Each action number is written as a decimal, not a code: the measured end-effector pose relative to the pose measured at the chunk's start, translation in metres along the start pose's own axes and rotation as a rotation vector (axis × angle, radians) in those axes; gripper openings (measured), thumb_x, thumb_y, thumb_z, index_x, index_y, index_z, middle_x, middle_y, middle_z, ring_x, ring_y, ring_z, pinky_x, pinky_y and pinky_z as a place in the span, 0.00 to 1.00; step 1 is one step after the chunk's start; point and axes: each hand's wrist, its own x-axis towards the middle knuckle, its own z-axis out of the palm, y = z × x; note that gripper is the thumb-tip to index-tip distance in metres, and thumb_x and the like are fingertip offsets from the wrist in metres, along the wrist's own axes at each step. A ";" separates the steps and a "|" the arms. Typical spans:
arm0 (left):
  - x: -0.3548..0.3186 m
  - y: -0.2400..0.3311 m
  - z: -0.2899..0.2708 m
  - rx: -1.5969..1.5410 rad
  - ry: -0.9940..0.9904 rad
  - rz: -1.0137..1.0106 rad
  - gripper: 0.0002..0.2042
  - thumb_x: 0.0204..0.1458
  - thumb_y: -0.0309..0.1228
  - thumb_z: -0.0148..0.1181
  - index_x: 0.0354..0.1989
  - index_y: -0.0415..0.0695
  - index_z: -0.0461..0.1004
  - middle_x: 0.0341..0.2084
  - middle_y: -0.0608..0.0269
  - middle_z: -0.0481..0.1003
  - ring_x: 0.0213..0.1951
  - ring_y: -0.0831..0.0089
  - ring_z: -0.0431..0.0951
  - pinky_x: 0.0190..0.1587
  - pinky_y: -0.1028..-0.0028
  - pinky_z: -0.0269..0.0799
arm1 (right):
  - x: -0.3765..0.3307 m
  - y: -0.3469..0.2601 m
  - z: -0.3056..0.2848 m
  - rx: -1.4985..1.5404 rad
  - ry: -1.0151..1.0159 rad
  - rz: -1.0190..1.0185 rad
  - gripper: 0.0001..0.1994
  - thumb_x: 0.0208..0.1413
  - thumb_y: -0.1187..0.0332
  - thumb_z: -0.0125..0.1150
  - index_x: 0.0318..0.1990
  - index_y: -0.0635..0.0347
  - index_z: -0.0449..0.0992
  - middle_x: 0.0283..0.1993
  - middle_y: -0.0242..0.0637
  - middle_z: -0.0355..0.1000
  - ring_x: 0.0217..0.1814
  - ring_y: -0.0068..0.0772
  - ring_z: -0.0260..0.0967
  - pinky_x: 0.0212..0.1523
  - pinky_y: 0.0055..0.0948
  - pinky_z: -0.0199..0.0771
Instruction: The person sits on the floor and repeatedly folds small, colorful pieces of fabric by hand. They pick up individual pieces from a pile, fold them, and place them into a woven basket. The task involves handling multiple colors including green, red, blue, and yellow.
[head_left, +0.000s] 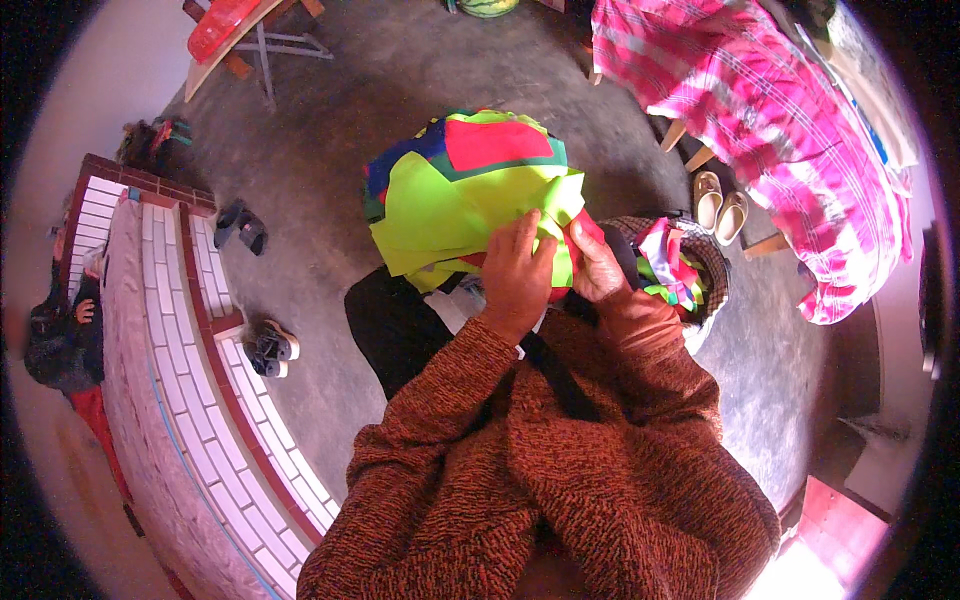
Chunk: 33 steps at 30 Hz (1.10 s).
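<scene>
Neon-green fabric pieces (465, 205) are pinched at one edge by the left hand (516, 272) and right hand (595, 265).

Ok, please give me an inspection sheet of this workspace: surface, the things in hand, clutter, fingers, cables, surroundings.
Surface: grey concrete floor; no table seen.
Things in hand: stack of neon-yellow, red, blue and green fabric pieces, resting over the lap.
Clutter: woven basket of coloured fabric scraps beside the right hand.
Fingers: left hand grips the yellow fabric edge; right hand pinches a red piece; both closed on the stack.
Cables: nothing seen.
Surroundings: low white-tiled wall with red brick trim; dark sandals; cream slippers; pink checked cloth over furniture; another person at far left.
</scene>
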 end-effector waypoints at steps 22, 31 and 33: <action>0.002 -0.022 -0.023 -0.960 0.161 -0.268 0.10 0.43 0.16 0.49 0.33 0.44 0.70 0.43 0.57 0.67 0.45 0.66 0.69 0.50 0.70 0.63 | 0.004 -0.007 0.002 0.103 0.070 -0.181 0.24 0.53 0.62 0.57 0.56 0.60 0.62 0.53 0.38 0.67 0.54 0.38 0.65 0.57 0.41 0.63; -0.002 -0.061 -0.038 -2.042 0.093 -0.740 0.11 0.57 0.39 0.42 0.41 0.47 0.65 0.47 0.51 0.68 0.49 0.58 0.70 0.50 0.61 0.67 | 0.002 -0.014 0.001 0.149 0.026 -0.226 0.23 0.56 0.63 0.53 0.59 0.57 0.59 0.56 0.38 0.64 0.57 0.36 0.63 0.59 0.40 0.62; 0.001 -0.068 -0.037 -2.200 0.095 -0.774 0.11 0.57 0.39 0.44 0.43 0.48 0.65 0.47 0.51 0.70 0.49 0.56 0.70 0.50 0.57 0.66 | 0.000 -0.018 0.007 0.137 -0.016 -0.273 0.24 0.57 0.64 0.52 0.60 0.55 0.58 0.56 0.37 0.64 0.56 0.35 0.63 0.58 0.39 0.62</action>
